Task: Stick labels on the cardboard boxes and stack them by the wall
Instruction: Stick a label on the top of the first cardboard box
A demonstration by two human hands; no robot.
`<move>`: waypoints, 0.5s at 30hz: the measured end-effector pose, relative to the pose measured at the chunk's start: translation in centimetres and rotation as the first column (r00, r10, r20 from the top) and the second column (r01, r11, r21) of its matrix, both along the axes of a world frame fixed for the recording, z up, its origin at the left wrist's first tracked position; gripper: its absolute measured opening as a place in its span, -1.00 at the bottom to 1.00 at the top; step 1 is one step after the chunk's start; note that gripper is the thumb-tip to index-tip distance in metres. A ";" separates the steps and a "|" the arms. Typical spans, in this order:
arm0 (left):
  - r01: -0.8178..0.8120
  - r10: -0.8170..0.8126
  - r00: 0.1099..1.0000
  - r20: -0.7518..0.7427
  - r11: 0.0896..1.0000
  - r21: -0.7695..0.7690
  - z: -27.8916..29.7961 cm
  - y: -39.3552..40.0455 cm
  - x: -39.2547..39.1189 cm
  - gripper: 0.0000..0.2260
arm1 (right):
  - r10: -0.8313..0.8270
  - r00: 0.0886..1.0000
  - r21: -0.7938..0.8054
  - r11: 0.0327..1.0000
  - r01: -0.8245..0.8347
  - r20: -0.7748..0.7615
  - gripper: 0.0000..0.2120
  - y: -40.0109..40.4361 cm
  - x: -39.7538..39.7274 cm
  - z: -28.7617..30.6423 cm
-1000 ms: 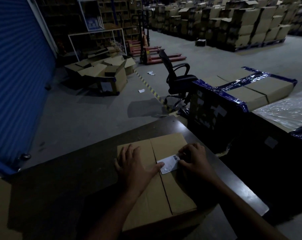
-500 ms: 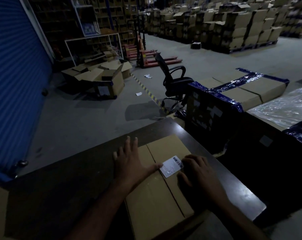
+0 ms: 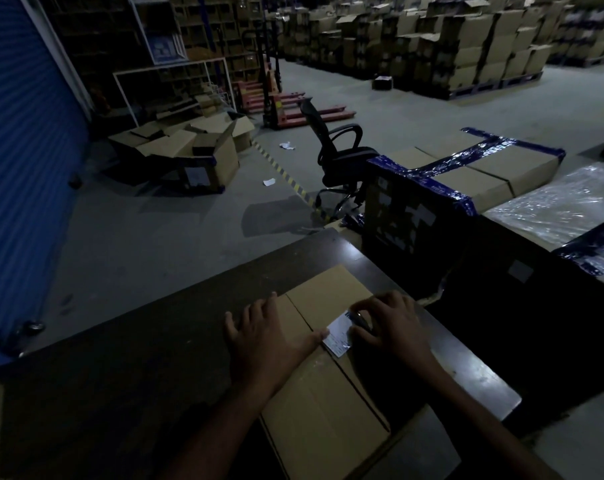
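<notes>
Cardboard box (image 3: pixel 323 403) lies flat on the dark table (image 3: pixel 127 382), near its right end, flaps closed, centre seam running toward me. One white label (image 3: pixel 338 336) sits on top, straddling the seam.

I read the right hand (image 3: pixel 387 325) as palm down on the label's right part, fingers curled over its far edge; they cover that corner, so I can't tell how much print is under them. Not clamped on anything, just pressing. Left hand (image 3: pixel 266 336) flat and spread on the left flap, thumb tip touching the label's left edge. Both forearms run out of the bottom of the frame.

Box near end is cut off by the lower edge. Label print is too dim to read; a barcode-like patch at the far end, probably.

Count: one box on the table, one label, two hands.

Outward: large box with blue tape (image 3: pixel 466 174) just right of the table, its side in shadow with pale patches I can't resolve. Shrink-wrapped load (image 3: pixel 563 199) beside it, cut off at right. One office chair (image 3: pixel 342 157) behind. Open cartons (image 3: pixel 189 147) by the blue roller shutter (image 3: pixel 20 168). Pallet jack (image 3: pixel 286 105) further back. Stacked boxes (image 3: pixel 466 43) fill the far floor, too many and too dark to count.
</notes>
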State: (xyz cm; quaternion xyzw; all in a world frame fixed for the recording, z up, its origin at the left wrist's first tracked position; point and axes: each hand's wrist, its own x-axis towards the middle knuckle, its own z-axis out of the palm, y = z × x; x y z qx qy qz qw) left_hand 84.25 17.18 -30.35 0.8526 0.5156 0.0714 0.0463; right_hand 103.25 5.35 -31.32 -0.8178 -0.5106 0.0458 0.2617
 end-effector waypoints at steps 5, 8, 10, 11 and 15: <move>0.011 -0.011 0.999 0.041 1.000 -0.015 0.0 0.1 -0.1 0.15 | 0.011 0.998 -0.010 1.000 -0.012 -0.056 -0.65 0.5 0.4 0.4; 0.009 -0.008 0.999 0.051 1.000 -0.021 -0.1 0.1 -0.1 0.16 | 0.032 0.998 -0.047 0.998 -0.035 -0.053 -0.67 0.6 0.5 0.5; 0.009 -0.008 0.999 0.052 1.000 -0.011 -0.2 0.2 -0.1 0.16 | 0.042 0.995 -0.037 0.998 -0.045 -0.088 -0.68 0.6 0.7 0.5; 0.009 -0.009 0.999 0.052 1.000 -0.003 -0.2 0.2 -0.1 0.16 | 0.037 0.993 -0.027 0.999 -0.040 -0.109 -0.71 0.7 0.8 0.5; 0.012 -0.012 0.998 0.055 1.000 0.000 -0.2 0.1 -0.1 0.17 | 0.017 0.996 -0.012 1.000 -0.018 -0.091 -0.67 0.7 0.8 0.1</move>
